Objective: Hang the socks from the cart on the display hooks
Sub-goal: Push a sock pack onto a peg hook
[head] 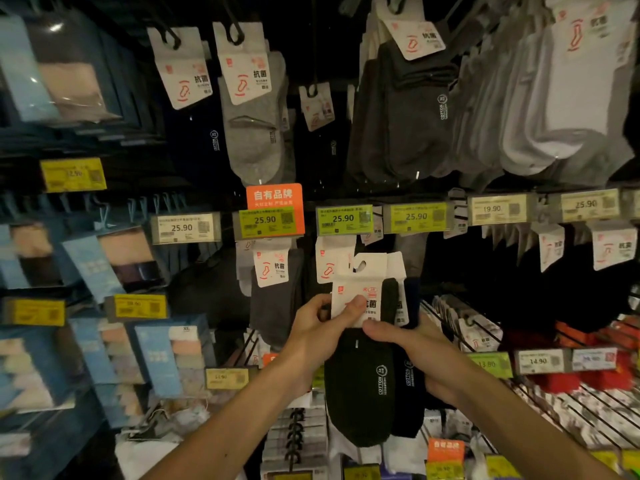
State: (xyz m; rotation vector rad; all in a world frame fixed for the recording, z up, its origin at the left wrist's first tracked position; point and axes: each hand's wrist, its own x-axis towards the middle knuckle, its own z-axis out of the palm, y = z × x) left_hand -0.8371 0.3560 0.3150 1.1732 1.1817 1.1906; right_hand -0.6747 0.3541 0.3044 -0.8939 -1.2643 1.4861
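I hold a pack of black socks upright in the middle of the view, in front of the display and just below a green price tag that reads 25.90. Its white card header points up, with the hanging slot (a hook-shaped cut-out) at the top. My left hand pinches the header, thumb on the front and fingers curled behind. My right hand grips the socks just below, thumb across the front and fingers wrapped round the back. A second dark pack lies there against the first. Grey socks, charcoal socks and white socks hang above. Blue boxes fill the left side, and red socks lie at the lower right.
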